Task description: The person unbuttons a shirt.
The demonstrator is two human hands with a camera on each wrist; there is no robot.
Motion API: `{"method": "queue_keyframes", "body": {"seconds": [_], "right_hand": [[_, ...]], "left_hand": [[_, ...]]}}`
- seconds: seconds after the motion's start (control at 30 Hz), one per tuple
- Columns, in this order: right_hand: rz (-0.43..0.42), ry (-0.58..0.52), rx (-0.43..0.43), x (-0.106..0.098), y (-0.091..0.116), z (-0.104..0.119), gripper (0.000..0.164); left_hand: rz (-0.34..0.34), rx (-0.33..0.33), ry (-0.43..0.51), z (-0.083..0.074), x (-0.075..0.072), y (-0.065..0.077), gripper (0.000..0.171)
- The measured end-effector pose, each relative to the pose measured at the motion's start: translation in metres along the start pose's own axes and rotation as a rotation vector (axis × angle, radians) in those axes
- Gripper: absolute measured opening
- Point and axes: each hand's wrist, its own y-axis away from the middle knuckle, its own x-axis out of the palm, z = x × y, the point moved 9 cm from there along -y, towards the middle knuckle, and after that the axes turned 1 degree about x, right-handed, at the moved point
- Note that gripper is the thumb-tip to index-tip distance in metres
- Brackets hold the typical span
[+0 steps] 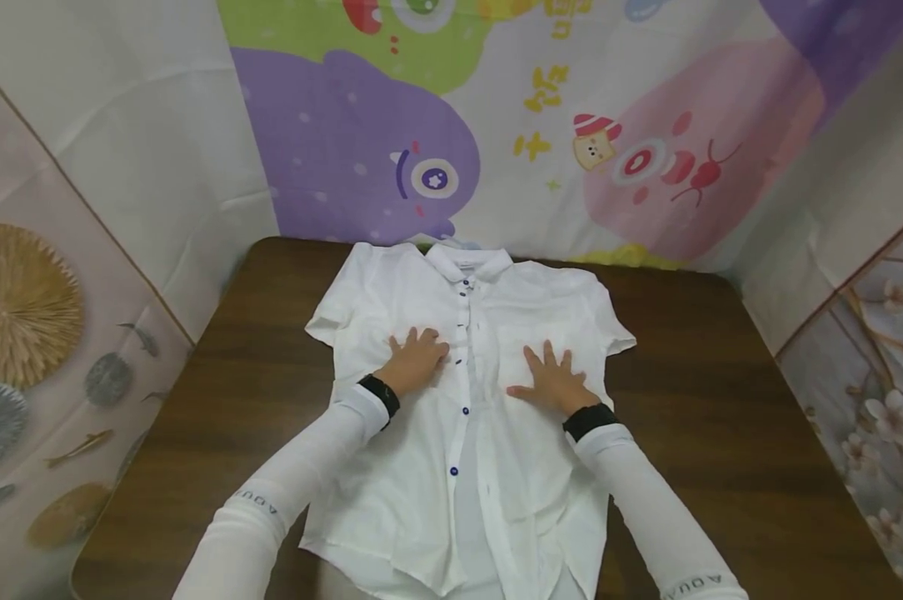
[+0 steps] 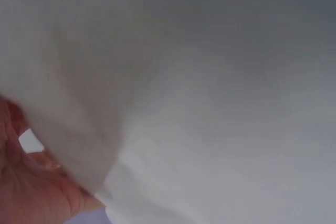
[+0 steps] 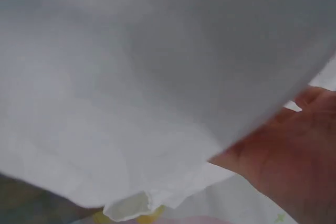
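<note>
A white short-sleeved button-up shirt (image 1: pixel 391 483) lies front up, its collar at the far side and its hem toward me. Small dark blue buttons run down its front opening, which gapes apart lower down. My left hand (image 1: pixel 416 362) rests on the chest panel left of the buttons, fingers spread. On the opposite panel my right hand (image 1: pixel 552 382) lies with its fingers fanned out. White cloth (image 2: pixel 210 145) fills most of the left wrist view, with part of the left hand (image 2: pixel 39 187) at the lower left. Cloth also covers much of the right wrist view, beside the right hand (image 3: pixel 294 150).
Beneath the shirt is a dark brown wooden table (image 1: pixel 691 400) with rounded far corners. Behind it hangs a cartoon-printed cloth (image 1: pixel 361 150). Patterned panels stand on both sides, one with round gold and grey motifs (image 1: pixel 24 308), the other with blossoms (image 1: pixel 890 417).
</note>
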Motion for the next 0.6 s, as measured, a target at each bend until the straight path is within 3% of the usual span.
{"method": "queue_keyframes", "body": {"seconds": [0.17, 0.33, 0.43, 0.6], "right_hand": [[0.049, 0.014, -0.037, 0.001, 0.013, 0.001, 0.080], [0.020, 0.011, -0.077, -0.004, 0.023, 0.002, 0.073], [-0.031, 0.017, -0.117, -0.011, 0.029, 0.004, 0.067], [-0.133, -0.009, -0.180, -0.030, 0.048, 0.012, 0.060]], "left_hand": [[0.041, 0.040, 0.027, 0.003, -0.003, 0.007, 0.009], [0.044, 0.071, 0.041, 0.002, -0.008, 0.019, 0.008], [-0.009, 0.093, 0.018, 0.001, -0.017, 0.030, 0.018], [-0.180, 0.142, -0.038, -0.002, -0.043, 0.055, 0.034]]}}
